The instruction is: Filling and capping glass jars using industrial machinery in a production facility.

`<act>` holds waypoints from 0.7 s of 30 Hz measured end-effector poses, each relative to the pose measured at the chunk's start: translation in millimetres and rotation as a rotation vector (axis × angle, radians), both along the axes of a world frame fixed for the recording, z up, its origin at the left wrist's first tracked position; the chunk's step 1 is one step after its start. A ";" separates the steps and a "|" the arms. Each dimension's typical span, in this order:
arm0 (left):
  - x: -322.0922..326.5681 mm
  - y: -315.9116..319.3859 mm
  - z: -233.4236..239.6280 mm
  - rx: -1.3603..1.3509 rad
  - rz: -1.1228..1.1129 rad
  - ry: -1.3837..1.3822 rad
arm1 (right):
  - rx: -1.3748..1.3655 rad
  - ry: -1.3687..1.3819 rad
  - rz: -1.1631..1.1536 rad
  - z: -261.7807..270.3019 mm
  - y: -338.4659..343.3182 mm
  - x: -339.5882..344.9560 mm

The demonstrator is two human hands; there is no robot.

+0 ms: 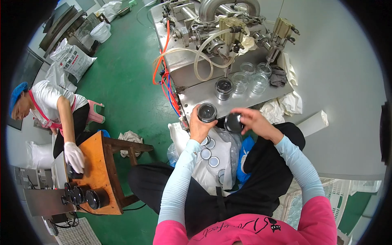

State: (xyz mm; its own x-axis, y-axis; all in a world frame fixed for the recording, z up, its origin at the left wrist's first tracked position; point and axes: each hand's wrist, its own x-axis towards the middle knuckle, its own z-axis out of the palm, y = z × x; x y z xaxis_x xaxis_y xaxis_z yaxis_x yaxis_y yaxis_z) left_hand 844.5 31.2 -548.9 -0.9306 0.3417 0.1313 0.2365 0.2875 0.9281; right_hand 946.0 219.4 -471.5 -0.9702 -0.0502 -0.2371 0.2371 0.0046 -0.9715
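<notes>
A glass jar (207, 112) with dark contents is in my left hand (199, 127), its open mouth facing up. To the right of it, my right hand (255, 122) holds a black lid (234, 123) by its edge, apart from the jar. Another jar filled with dark contents (224, 88) stands on the steel ledge (202, 95) under a filling nozzle (226, 72). Several clear glass jars (240, 82) are grouped to its right. Below my hands, several loose lids (213, 161) lie in a white plastic bag (199, 180) between my legs.
The filling machine (214, 39) carries orange and blue hoses (167, 82) on its left. A grey cloth (278, 76) and white paper (272, 111) lie at right. On the left, a gloved co-worker's hand (74, 157) is over a wooden table (101, 171) with several black-lidded jars (97, 198).
</notes>
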 end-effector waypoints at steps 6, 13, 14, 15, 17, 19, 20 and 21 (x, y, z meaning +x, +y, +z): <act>42.8 6.0 39.7 0.067 0.031 0.241 | 0.356 0.084 0.029 32.4 -30.0 -37.4; 67.3 -0.5 71.5 0.100 0.165 0.429 | 0.623 0.688 0.071 38.1 -67.0 -21.8; 69.0 -0.8 73.5 0.069 0.179 0.452 | 0.702 0.716 0.050 41.5 -74.0 -16.9; 69.8 -2.1 73.7 0.075 0.184 0.453 | 0.707 0.719 0.056 43.7 -77.0 -14.9; 70.5 -5.3 75.2 0.051 0.204 0.488 | 0.666 0.738 0.063 49.1 -81.7 -13.8; 77.3 -16.4 88.3 0.059 0.216 0.519 | 0.633 0.769 0.059 56.6 -87.8 -12.9; 80.5 -25.6 91.0 0.146 0.109 0.294 | 0.623 0.819 0.160 65.2 -88.6 -12.6; 83.4 -38.1 94.7 0.226 0.020 0.074 | 0.597 0.876 0.275 75.5 -92.8 -12.1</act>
State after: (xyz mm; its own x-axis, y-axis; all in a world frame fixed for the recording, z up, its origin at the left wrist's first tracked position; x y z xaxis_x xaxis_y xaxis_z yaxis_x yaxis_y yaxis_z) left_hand 927.9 -7.0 -454.1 -0.9219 0.2779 0.2700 0.3023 0.0800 0.9498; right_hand 933.9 126.7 -396.0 -0.7871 -0.3974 0.4717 -0.6164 0.4778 -0.6259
